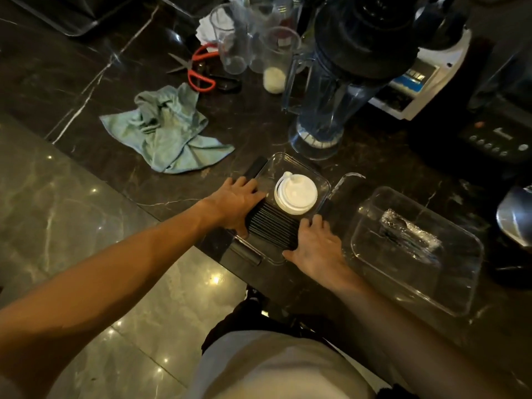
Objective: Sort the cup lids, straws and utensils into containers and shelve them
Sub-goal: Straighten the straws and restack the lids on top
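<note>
A clear lidded container (290,162) with black side clips stands near the counter's front edge. Inside it lie a stack of white cup lids (295,195) and a row of black straws (273,226). My left hand (234,204) presses flat on the container's left side, fingers spread over the lid. My right hand (315,247) rests flat on its near right corner. To the right stands a second clear container (449,295) that holds wrapped utensils (408,234).
A crumpled teal cloth (164,131) lies at the left on the dark marble counter (86,67). Red-handled scissors (198,70), clear measuring cups (230,38), a blender jug (331,105) and machines crowd the back. The counter edge runs diagonally below my hands.
</note>
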The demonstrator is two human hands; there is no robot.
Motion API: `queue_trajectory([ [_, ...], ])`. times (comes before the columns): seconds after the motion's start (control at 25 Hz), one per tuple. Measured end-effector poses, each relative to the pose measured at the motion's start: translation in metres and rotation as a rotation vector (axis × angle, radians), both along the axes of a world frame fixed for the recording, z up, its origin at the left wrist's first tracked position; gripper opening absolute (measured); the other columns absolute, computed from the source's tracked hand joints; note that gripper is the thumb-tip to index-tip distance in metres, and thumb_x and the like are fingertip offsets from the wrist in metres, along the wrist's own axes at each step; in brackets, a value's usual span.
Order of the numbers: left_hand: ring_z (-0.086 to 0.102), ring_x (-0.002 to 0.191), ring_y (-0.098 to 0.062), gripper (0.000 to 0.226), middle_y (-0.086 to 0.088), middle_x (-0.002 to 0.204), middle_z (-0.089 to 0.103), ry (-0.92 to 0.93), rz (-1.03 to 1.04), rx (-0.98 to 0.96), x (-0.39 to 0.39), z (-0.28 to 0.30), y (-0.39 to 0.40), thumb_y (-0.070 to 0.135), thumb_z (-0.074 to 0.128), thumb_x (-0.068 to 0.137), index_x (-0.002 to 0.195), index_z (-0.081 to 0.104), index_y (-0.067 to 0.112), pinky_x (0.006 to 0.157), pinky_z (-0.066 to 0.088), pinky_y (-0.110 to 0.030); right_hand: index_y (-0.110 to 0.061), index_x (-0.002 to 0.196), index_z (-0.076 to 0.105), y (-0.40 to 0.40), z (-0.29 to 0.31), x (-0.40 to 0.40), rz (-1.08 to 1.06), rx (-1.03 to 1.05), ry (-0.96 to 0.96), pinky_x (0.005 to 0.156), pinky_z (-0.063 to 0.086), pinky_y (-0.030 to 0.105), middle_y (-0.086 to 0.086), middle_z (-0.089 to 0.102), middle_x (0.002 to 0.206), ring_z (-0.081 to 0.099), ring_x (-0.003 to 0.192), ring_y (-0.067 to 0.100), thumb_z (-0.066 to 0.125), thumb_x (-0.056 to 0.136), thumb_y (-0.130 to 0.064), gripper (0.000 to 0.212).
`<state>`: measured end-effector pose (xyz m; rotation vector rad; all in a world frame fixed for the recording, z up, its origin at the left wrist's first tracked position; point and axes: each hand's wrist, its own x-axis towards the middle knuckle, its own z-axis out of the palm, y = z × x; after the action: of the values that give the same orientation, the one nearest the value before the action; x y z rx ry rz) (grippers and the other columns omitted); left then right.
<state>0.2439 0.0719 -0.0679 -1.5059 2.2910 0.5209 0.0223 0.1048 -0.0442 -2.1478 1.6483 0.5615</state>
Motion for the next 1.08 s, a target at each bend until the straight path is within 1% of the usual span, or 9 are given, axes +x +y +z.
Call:
queue_trajectory([
  [0.12,0.041,0.135,-0.027,0.096,-0.003,0.146,0.044,-0.012,-0.039,0.005,-0.004,0.004,-0.005,0.053,0.086,0.066,0.145,0.040,0.027,0.114,0.033,-0.053,-0.014,0.132,0.048,0.004,-0.006,-0.003,0.033,-0.043,-0.055,0.095,0.050,0.039,0.008,0.047,0.134,0.047,0.127,0.027,0.077,0.085,-0.048,0.064],
  [0.2,0.047,0.131,-0.025,0.078,-0.002,0.139,0.052,0.081,-0.022,0.056,-0.006,0.003,-0.006,0.044,0.086,0.071,0.136,0.048,0.025,0.111,0.038,-0.046,-0.013,0.128,0.051,0.004,-0.010,-0.003,0.051,-0.079,-0.091,0.092,0.050,0.036,0.008,0.052,0.132,0.050,0.124,0.026,0.076,0.087,-0.043,0.057],
  [0.28,0.056,0.120,-0.021,0.055,0.000,0.125,0.061,0.173,0.001,0.107,-0.008,0.000,-0.005,0.036,0.082,0.077,0.125,0.057,0.025,0.098,0.045,-0.033,-0.012,0.127,0.055,0.003,-0.012,-0.001,0.040,-0.077,-0.110,0.090,0.051,0.035,0.009,0.057,0.130,0.055,0.123,0.026,0.075,0.089,-0.040,0.051],
  [0.36,0.062,0.109,-0.018,0.043,0.002,0.117,0.065,0.168,0.000,0.147,-0.011,-0.001,-0.002,0.036,0.078,0.083,0.121,0.062,0.024,0.090,0.048,-0.029,-0.010,0.127,0.058,0.001,-0.014,0.002,0.040,-0.067,-0.109,0.091,0.052,0.035,0.009,0.061,0.128,0.058,0.121,0.027,0.073,0.090,-0.038,0.048],
  [0.52,0.063,0.104,-0.017,0.038,0.000,0.115,0.065,0.148,-0.022,0.120,-0.016,0.001,0.002,0.038,0.073,0.087,0.120,0.064,0.022,0.089,0.053,-0.032,-0.010,0.123,0.063,-0.002,-0.018,0.006,0.072,-0.107,-0.087,0.088,0.053,0.035,0.008,0.065,0.123,0.063,0.115,0.026,0.075,0.088,-0.039,0.046],
  [0.64,0.064,0.098,-0.014,0.034,0.002,0.112,0.068,0.144,-0.021,0.072,-0.017,-0.001,0.008,0.039,0.072,0.088,0.117,0.064,0.024,0.084,0.053,-0.029,-0.011,0.121,0.064,-0.001,-0.021,0.008,0.107,-0.141,-0.071,0.087,0.053,0.035,0.007,0.066,0.120,0.064,0.114,0.025,0.075,0.089,-0.038,0.044],
  [0.84,0.066,0.095,-0.014,0.037,0.003,0.110,0.070,0.157,-0.023,0.064,-0.018,0.003,0.008,0.045,0.069,0.088,0.119,0.062,0.025,0.084,0.054,-0.029,-0.013,0.118,0.064,-0.003,-0.012,0.003,0.086,-0.115,-0.116,0.087,0.053,0.037,0.007,0.070,0.116,0.067,0.111,0.026,0.074,0.088,-0.041,0.042],
  [1.0,0.066,0.099,-0.013,0.043,0.007,0.113,0.070,0.185,-0.088,0.065,-0.030,0.026,-0.002,0.050,0.065,0.088,0.127,0.060,0.031,0.080,0.046,-0.023,-0.016,0.124,0.058,-0.008,0.020,-0.013,0.075,-0.075,-0.208,0.086,0.054,0.038,0.006,0.074,0.112,0.071,0.107,0.028,0.071,0.091,-0.033,0.039],
  [1.08,0.067,0.095,-0.016,0.036,0.004,0.107,0.070,0.190,-0.138,0.046,-0.050,0.053,-0.014,0.046,0.064,0.090,0.122,0.062,0.028,0.076,0.041,-0.022,-0.020,0.122,0.058,-0.012,0.043,-0.036,0.008,-0.084,-0.249,0.084,0.052,0.037,0.002,0.073,0.109,0.071,0.103,0.025,0.069,0.091,-0.029,0.034],
])
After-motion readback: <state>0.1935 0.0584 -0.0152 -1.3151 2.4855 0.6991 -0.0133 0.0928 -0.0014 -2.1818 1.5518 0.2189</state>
